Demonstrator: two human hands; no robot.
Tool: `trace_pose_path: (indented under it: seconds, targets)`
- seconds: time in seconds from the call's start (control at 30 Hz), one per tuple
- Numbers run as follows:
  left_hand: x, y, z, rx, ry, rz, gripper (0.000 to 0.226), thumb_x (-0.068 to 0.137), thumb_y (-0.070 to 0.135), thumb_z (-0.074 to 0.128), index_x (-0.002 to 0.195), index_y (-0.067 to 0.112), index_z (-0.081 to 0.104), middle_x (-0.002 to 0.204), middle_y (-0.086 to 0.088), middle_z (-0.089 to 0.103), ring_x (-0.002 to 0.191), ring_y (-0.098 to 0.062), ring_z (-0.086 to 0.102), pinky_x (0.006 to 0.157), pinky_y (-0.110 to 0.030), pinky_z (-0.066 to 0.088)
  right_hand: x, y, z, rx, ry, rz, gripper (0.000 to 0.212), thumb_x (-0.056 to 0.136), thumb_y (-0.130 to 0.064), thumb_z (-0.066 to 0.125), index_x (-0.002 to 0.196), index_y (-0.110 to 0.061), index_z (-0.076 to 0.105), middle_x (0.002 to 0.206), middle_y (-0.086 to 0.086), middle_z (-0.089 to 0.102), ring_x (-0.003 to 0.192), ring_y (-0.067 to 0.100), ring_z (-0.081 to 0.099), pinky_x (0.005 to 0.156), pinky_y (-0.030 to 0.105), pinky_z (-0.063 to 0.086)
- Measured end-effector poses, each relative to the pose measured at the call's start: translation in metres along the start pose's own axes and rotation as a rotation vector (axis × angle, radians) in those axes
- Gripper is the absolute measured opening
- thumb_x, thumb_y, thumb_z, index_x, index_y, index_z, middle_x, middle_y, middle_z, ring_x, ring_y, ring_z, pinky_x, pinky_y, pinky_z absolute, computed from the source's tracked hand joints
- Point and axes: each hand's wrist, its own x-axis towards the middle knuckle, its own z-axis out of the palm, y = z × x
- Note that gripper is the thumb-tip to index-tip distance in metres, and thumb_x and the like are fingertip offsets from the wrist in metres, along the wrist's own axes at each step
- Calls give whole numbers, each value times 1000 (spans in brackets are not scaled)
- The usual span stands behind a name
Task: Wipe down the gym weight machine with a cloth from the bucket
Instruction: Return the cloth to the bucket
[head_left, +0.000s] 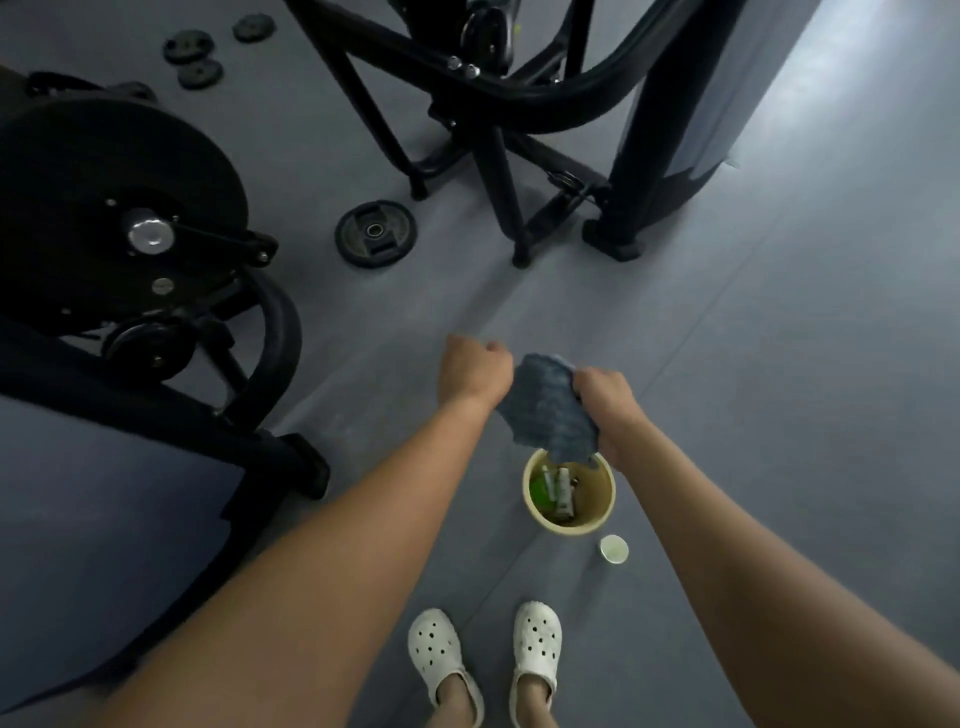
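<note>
A grey-blue cloth (545, 410) hangs between both hands, above a small yellow bucket (535, 512) on the floor. My left hand (475, 371) grips the cloth's upper left edge with curled fingers. My right hand (605, 402) holds its right side, bunched in the fist. Inside the bucket lie a green item and white bottles. The black weight machine (488, 98) stands ahead, its frame legs on the grey floor. A second black machine with a large disc (119, 218) fills the left.
A loose weight plate (375, 234) lies on the floor between the machines, and three smaller plates (197, 49) lie at the far left. A small white cup (614, 548) sits right of the bucket. My feet in white clogs (485, 657) stand below.
</note>
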Motion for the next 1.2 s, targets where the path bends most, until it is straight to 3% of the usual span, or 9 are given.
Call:
trace_pose_path:
  seconds: [0.13, 0.27, 0.33, 0.47, 0.53, 0.73, 0.9, 1.0, 1.2]
  targets:
    - [-32, -21, 69, -164, -523, -459, 84, 100, 75, 21, 112, 4, 64, 99, -11, 66, 77, -27, 63, 67, -34, 53, 11, 56, -28, 549, 42, 280, 19, 96, -16, 49, 81, -8, 59, 74, 13, 64, 67, 30, 61, 64, 33, 49]
    - [-44, -65, 135, -232, -906, -625, 114, 73, 102, 19, 105, 5, 71, 109, -15, 72, 94, -32, 69, 99, -45, 49, 29, 117, -38, 838, 112, 387, 39, 98, -20, 44, 130, -10, 62, 118, 11, 66, 89, 38, 63, 89, 39, 49]
    - [-42, -82, 169, -355, -959, -614, 98, 78, 97, 33, 100, 10, 73, 101, -11, 75, 90, -28, 69, 99, -43, 48, 39, 148, -37, 980, 110, 396, 33, 98, -21, 42, 115, -31, 68, 104, -4, 58, 66, 27, 52, 78, 33, 42]
    - [-32, -111, 224, -641, -715, -519, 12, 96, 19, 71, 101, 9, 65, 100, -15, 72, 70, -18, 70, 62, -30, 58, 68, 211, -33, 865, 194, 403, 17, 98, -12, 53, 86, -11, 64, 84, 8, 67, 69, 23, 66, 56, 28, 53]
    - [-17, -136, 246, -567, -527, -426, 28, 87, -3, 75, 104, 10, 56, 102, -13, 68, 79, -22, 71, 70, -36, 59, 87, 245, -26, 730, 188, 409, 11, 98, -7, 57, 98, -5, 67, 93, 12, 72, 79, 24, 68, 64, 32, 56]
    - [32, -219, 306, -103, -436, -184, 57, 86, 3, 77, 132, 11, 44, 117, -6, 55, 104, -23, 61, 93, -38, 55, 144, 330, 4, 421, 88, 382, 30, 102, 4, 51, 92, -21, 63, 94, 4, 69, 80, 18, 67, 71, 37, 58]
    - [71, -258, 342, -47, -373, -52, 32, 91, 5, 67, 110, 21, 47, 99, -5, 58, 77, -21, 58, 62, -26, 50, 187, 368, 20, 424, 54, 371, 43, 100, 11, 42, 105, -26, 63, 98, 1, 67, 86, 20, 68, 66, 34, 63]
    - [91, -265, 357, -78, -376, 81, 23, 94, -3, 62, 88, 19, 62, 86, 0, 64, 79, -17, 61, 70, -24, 52, 206, 376, 22, 493, 93, 347, 46, 100, 12, 39, 116, -22, 66, 108, 5, 70, 87, 21, 70, 53, 28, 58]
    - [105, -272, 372, -202, -444, 142, 25, 94, -5, 66, 85, 18, 74, 88, 12, 70, 85, -2, 67, 82, -14, 54, 220, 397, 19, 609, 140, 302, 41, 98, 11, 46, 120, -15, 68, 112, 10, 74, 99, 28, 74, 73, 38, 63]
